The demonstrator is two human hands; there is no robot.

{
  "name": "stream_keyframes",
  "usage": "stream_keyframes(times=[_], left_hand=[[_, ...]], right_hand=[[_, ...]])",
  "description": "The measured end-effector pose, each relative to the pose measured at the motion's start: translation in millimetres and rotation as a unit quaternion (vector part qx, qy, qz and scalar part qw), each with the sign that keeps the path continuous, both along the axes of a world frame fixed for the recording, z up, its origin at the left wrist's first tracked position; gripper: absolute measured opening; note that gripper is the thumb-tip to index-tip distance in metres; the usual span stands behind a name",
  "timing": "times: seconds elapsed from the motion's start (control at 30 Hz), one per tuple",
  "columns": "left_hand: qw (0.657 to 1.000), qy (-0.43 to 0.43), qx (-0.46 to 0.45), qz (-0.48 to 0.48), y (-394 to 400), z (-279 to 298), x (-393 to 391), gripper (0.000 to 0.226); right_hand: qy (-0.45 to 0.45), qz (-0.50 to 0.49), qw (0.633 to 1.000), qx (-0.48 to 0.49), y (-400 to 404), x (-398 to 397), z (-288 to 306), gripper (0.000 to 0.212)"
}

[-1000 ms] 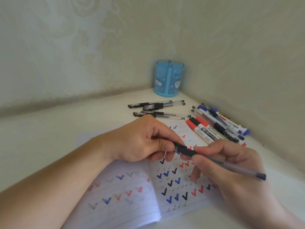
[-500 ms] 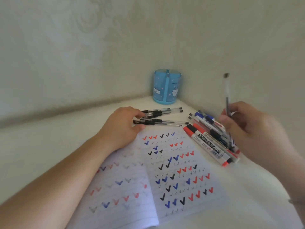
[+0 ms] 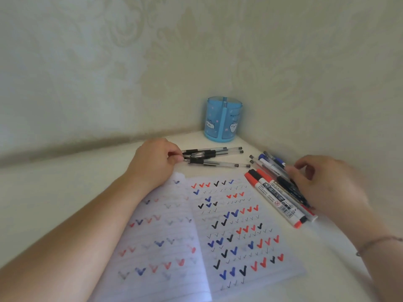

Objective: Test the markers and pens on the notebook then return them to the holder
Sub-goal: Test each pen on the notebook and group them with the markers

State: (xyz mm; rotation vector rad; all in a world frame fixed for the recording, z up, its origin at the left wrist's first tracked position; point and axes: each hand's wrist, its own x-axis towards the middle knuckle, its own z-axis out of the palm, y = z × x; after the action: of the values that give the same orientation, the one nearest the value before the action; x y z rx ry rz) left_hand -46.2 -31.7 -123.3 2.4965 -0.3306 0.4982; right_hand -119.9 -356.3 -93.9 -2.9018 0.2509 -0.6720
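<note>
Pens [image 3: 214, 156] lying left–right, tips at left hand [image 3: 156, 162]

Holder [image 3: 223, 119] stands in the far corner, walls [image 3: 87, 73] close behind and to its right; its open top is reachable from above and from the front. Between holder and notebook [image 3: 218, 225] lies a loose bunch of clear pens [image 3: 214, 156], crossing the straight path in. To the right, a heap of markers [image 3: 277, 197] runs along the notebook's edge up to the wall. A strip of bare table [image 3: 246, 143] separates pens and markers just before the holder. Left hand [image 3: 156, 160] sits at the pens' near ends, right hand [image 3: 327, 188] over the markers. Wide bare table to the left.
</note>
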Motion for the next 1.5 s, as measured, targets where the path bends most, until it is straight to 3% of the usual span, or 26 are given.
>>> stream_keyframes(times=[0.17, 0.23, 0.3, 0.37, 0.5, 0.67, 0.73, 0.8, 0.9, 1.03, 1.17, 1.37, 1.5], left_hand=[[0.979, 0.001, -0.162, -0.127, -20, 31, -32, 0.016], [0.967, -0.003, -0.14, -0.213, -31, 35, -48, 0.008], [0.957, -0.006, -0.085, -0.277, -38, 34, -61, 0.011], [0.944, 0.002, -0.053, -0.326, -43, 33, -70, 0.013], [0.919, 0.018, -0.011, -0.393, -51, 28, -81, 0.01], [0.889, 0.097, -0.037, -0.446, -52, 31, -86, 0.035], [0.882, 0.108, -0.052, -0.457, -52, 34, -87, 0.022], [0.881, 0.126, -0.074, -0.45, -50, 33, -85, 0.019], [0.885, 0.133, -0.095, -0.436, -46, 28, -81, 0.042], [0.907, 0.159, -0.105, -0.375, -41, 22, -73, 0.027], [0.94, 0.101, -0.034, -0.325, -42, 16, -66, 0.036], [0.933, 0.126, -0.082, -0.328, -43, 13, -63, 0.032], [0.937, 0.092, -0.039, -0.334, -42, 12, -63, 0.029]], right_hand=[[-0.031, 0.164, 0.972, 0.165, 39, -28, 14, 0.05], [-0.029, 0.287, 0.919, 0.268, 59, -38, 11, 0.054], [-0.073, 0.36, 0.863, 0.347, 72, -44, 3, 0.031], [-0.115, 0.365, 0.845, 0.374, 82, -47, -2, 0.015], [-0.095, 0.377, 0.832, 0.396, 89, -52, -12, 0.021], [-0.07, 0.429, 0.81, 0.394, 83, -59, -14, 0.026], [-0.074, 0.449, 0.79, 0.41, 81, -59, -13, 0.022], [-0.083, 0.455, 0.777, 0.427, 80, -60, -12, 0.016], [-0.087, 0.457, 0.766, 0.444, 78, -63, -7, 0.018], [0.021, 0.451, 0.716, 0.532, 70, -71, 2, 0.041], [0.075, 0.371, 0.775, 0.505, 71, -86, -13, 0.022], [0.059, 0.321, 0.824, 0.463, 74, -96, -25, 0.039], [0.063, 0.318, 0.845, 0.425, 75, -95, -27, 0.04]])
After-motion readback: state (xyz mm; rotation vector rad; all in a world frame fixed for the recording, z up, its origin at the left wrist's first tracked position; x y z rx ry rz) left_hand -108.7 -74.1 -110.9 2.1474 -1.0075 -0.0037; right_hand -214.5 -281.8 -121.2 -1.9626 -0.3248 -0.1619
